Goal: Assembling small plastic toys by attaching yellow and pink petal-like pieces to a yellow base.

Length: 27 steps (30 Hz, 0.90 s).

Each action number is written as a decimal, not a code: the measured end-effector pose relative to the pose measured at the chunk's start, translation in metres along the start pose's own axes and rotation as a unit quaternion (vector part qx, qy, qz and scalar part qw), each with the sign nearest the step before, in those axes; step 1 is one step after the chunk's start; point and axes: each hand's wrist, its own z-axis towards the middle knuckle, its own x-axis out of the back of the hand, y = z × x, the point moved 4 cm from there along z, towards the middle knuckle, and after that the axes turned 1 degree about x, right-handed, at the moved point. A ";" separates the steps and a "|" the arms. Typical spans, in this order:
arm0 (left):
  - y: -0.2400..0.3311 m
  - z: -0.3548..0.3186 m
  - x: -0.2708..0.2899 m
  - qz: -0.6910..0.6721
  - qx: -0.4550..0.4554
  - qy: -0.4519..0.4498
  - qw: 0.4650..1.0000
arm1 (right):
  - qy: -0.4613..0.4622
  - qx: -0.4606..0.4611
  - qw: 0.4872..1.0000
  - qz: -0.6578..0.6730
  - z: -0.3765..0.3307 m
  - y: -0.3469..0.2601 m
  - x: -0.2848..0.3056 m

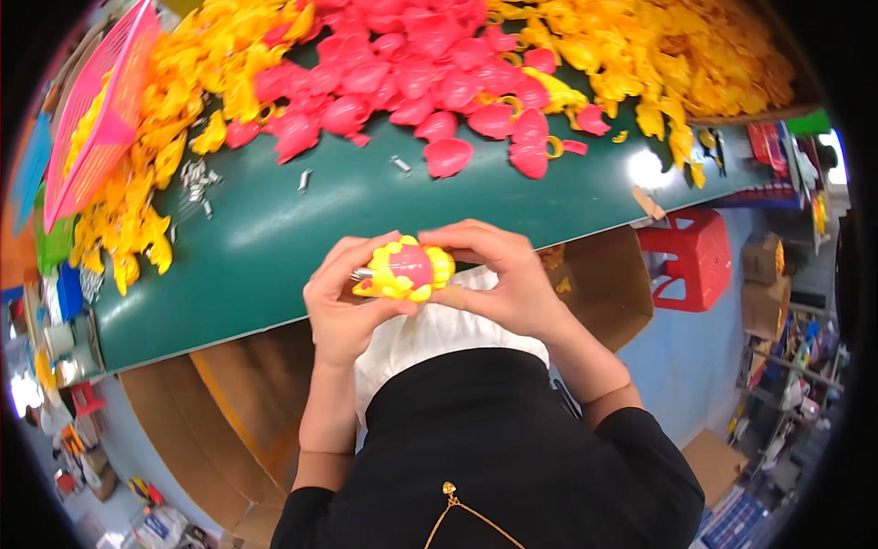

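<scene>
Both my hands hold a small plastic toy (406,269) with a yellow scalloped body and a pink-red domed middle, just in front of the green table's near edge (274,302). My left hand (343,297) grips its left side, where a small metal piece sticks out. My right hand (503,274) pinches its right side and top, with a plaster on one finger. A heap of pink-red shell parts (412,82) lies at the table's far middle. Yellow parts (658,55) are piled at the far right, and more yellow parts (174,137) at the left.
A pink plastic basket (101,110) leans at the far left over the yellow parts. Small metal pieces (197,183) lie scattered on the green surface. Cardboard boxes (604,284) stand under the table edge, a red stool (690,256) to the right.
</scene>
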 end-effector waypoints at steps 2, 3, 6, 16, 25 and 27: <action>0.005 0.007 -0.016 0.069 0.005 -0.034 0.997 | 0.017 0.033 0.993 -0.116 -0.004 -0.013 0.010; 0.009 0.008 -0.023 0.150 0.014 -0.049 0.987 | 0.021 0.032 0.992 -0.120 -0.008 -0.014 0.016; 0.018 0.020 -0.051 0.057 0.032 -0.083 0.994 | -0.019 0.038 0.987 -0.157 -0.019 -0.018 0.041; 0.000 0.068 -0.124 0.569 -0.247 -0.146 0.770 | 0.247 0.017 0.967 -0.063 0.001 0.034 0.149; 0.008 0.061 -0.107 0.607 -0.200 -0.116 0.760 | 0.166 0.025 0.890 -0.424 0.027 -0.014 0.128; 0.022 0.055 -0.100 0.595 -0.203 -0.113 0.770 | 0.162 -0.012 0.900 -0.405 0.030 -0.015 0.129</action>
